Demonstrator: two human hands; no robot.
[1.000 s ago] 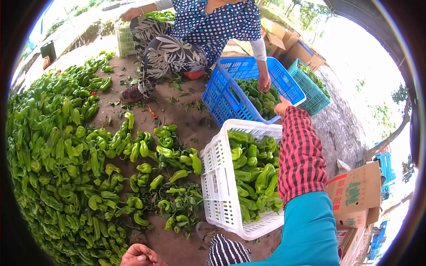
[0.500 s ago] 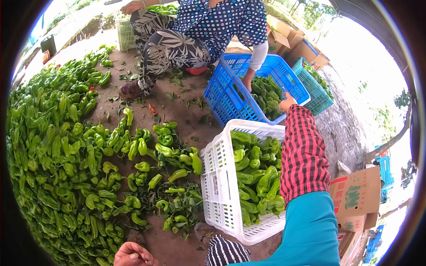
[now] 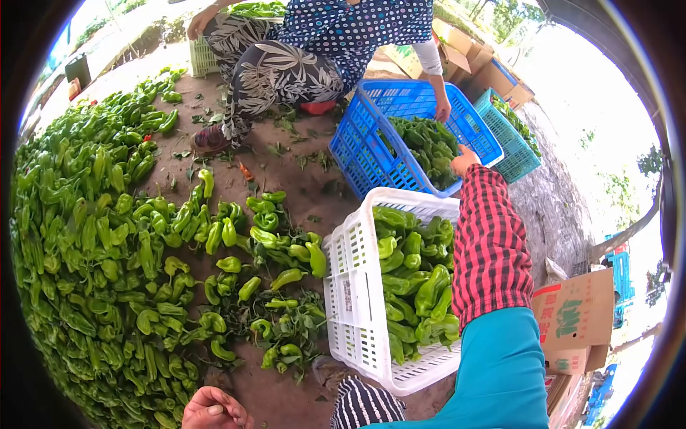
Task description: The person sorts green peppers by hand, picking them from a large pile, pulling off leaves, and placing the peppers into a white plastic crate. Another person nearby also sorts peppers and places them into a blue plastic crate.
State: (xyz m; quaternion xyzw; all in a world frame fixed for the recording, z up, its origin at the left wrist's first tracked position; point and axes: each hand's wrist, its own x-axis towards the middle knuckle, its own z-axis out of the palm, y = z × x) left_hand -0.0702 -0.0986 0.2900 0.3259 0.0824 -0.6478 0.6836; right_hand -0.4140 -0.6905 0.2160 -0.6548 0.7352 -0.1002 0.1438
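Observation:
My right hand point(image 3: 466, 161) reaches to the near right part of a blue plastic crate point(image 3: 357, 143), beside the dark green peppers point(image 3: 432, 146) in it. A finger points out toward them; I see nothing held. Under my right forearm stands a white crate point(image 3: 355, 286), tilted in view and partly filled with lighter green peppers point(image 3: 421, 286). At the bottom edge, my left hand point(image 3: 216, 410) is loosely closed, thumb against the curled fingers, with nothing visible in it. A large pile of green peppers point(image 3: 93, 272) spreads over the ground to its left and beyond.
Across from me a person in a dotted top point(image 3: 343, 28) sits low, one hand point(image 3: 442, 107) over the blue crate. A teal crate point(image 3: 509, 136) of peppers stands behind it. Cardboard boxes point(image 3: 575, 307) are at right; leaf scraps point(image 3: 293, 322) lie by the white crate.
The other person's hand has lifted off the peppers and moved right, toward the crate's far side. My right hand has shifted very slightly; my left stays in place.

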